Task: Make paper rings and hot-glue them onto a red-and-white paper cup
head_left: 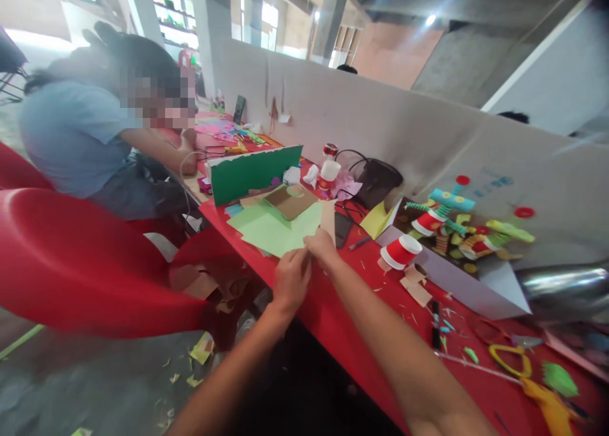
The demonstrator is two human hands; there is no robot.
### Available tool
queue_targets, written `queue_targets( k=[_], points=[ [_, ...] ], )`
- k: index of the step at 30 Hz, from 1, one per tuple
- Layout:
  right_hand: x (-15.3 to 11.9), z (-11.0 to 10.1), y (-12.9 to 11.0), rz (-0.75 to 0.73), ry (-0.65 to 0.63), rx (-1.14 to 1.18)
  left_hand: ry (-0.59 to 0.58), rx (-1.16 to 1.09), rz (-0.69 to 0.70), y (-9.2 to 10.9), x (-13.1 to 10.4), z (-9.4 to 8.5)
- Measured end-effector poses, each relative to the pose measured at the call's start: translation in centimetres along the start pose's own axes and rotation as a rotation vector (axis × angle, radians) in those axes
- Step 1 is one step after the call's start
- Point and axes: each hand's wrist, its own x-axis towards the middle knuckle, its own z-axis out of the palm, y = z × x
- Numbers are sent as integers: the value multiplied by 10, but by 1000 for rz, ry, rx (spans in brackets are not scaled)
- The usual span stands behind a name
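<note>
My left hand (291,278) is closed, its fingertips meeting my right hand over the table's front edge; what it pinches is hidden. My right hand (321,248) is closed around the lower end of a tan piece of cardboard (328,215), which sticks up past the knuckles. Just beyond both hands lie light green paper sheets (266,228). On top of these rests a brown cardboard piece (291,201) with a notch cut in it. A green board (257,173) stands on edge behind the sheets.
On the red table (352,322) are a red-and-white paper cup (401,252), a black marker (436,325), yellow-handled scissors (511,360) and paper scraps. A box (457,287) holds paper-cup figures. A red chair (95,258) stands at left; a person (80,144) sits beyond it.
</note>
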Motion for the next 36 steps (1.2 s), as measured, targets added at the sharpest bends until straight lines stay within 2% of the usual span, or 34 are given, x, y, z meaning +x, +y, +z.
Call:
queue_targets(
  k=[2,5,9,13,16,18,19,21,22,24,27,29,33,36],
  points=[
    [15,-20,-4,57,-60,-90,59,-95,12,-2,-13,1],
    [28,-54,-12,55,-78,-200,143,-237,22,-1,-27,4],
    [30,-97,-24,41,49,-275,100,-398,-36,5,-31,10],
    [12,-136,-23,41,219,-273,14,-632,-236,8,-27,14],
    [-23,-161,-7,23,273,-78,-37,-887,-461,10,-20,7],
    [-57,-169,11,57,207,418,-81,-1107,-633,12,-14,-4],
    [-75,-170,22,107,93,636,-114,-1220,-700,13,-11,-11],
    [-111,-166,46,223,-112,840,-176,-1382,-748,16,-7,-24],
    [-128,-161,59,263,-183,821,-189,-1402,-733,18,-8,-30],
    [-157,-148,83,306,-255,625,-169,-1330,-729,23,-15,-40],
    [-191,-126,111,393,-165,417,-99,-1184,-793,31,-42,-47],
    [-209,-114,122,451,-75,304,-95,-1107,-835,33,-65,-49],
    [-243,-102,129,496,35,88,-230,-992,-920,25,-105,-47],
    [-263,-102,134,555,123,-87,-286,-967,-981,18,-123,-41]
  ],
)
